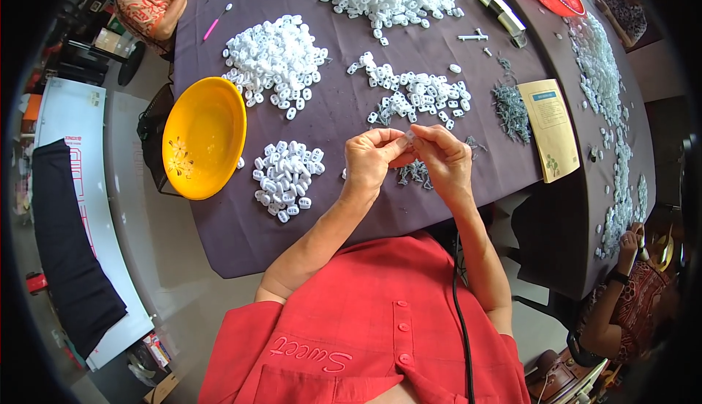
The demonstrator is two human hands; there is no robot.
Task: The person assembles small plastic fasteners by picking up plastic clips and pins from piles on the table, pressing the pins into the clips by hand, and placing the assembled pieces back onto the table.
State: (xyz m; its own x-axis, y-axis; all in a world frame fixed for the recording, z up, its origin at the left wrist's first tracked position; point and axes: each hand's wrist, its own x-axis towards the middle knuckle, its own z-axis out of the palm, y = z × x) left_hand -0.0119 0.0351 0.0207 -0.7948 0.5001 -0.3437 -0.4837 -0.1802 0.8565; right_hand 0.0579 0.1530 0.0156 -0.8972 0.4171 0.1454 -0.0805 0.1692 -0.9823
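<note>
White piece [410, 135]: one, small, held above the counter [227, 239], between both hands' fingertips. Left hand [368, 158]: grip pinching the white piece at thumb and forefinger. Right hand [447, 158]: grip pinching the same piece from the other side. Grey bits [415, 176]: loose, beneath the hands. Middle pile [424, 91]: white pieces, just beyond the hands. Near pile [284, 179]: white pieces, left of the left hand. Large pile [274, 60]: white, farther off. Bowl [208, 122]: yellow, at the left edge. Packet [553, 130]: tan, right, beside a grey pile [512, 113].
</note>
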